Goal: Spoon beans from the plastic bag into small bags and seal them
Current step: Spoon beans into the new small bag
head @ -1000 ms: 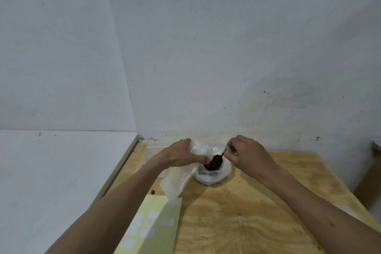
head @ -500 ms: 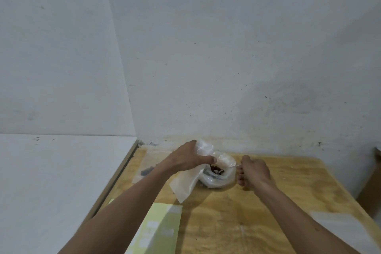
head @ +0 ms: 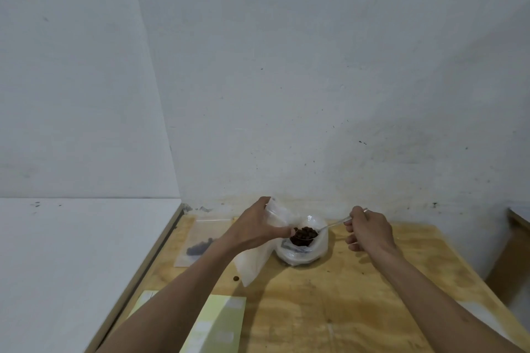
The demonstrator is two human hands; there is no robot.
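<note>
A rolled-down clear plastic bag (head: 312,252) of dark beans sits on the wooden table (head: 344,309) near the wall. My right hand (head: 370,231) grips a metal spoon (head: 329,226) whose bowl, heaped with brown beans (head: 304,233), hangs over the bag's mouth. My left hand (head: 255,228) holds a small clear bag (head: 253,261) by its top edge, just left of the spoon; the small bag droops toward the table. Another small bag (head: 200,243) with a few dark beans lies flat at the table's far left.
One loose bean (head: 235,278) lies on the table below the held bag. A pale green sheet (head: 218,324) rests near the front left. A white surface (head: 71,261) borders the table on the left. A brown box (head: 513,252) stands at the right.
My right hand, which was closed beside the bag, has lifted the spoon out with a heap of beans. My left hand stays on the small bag.
</note>
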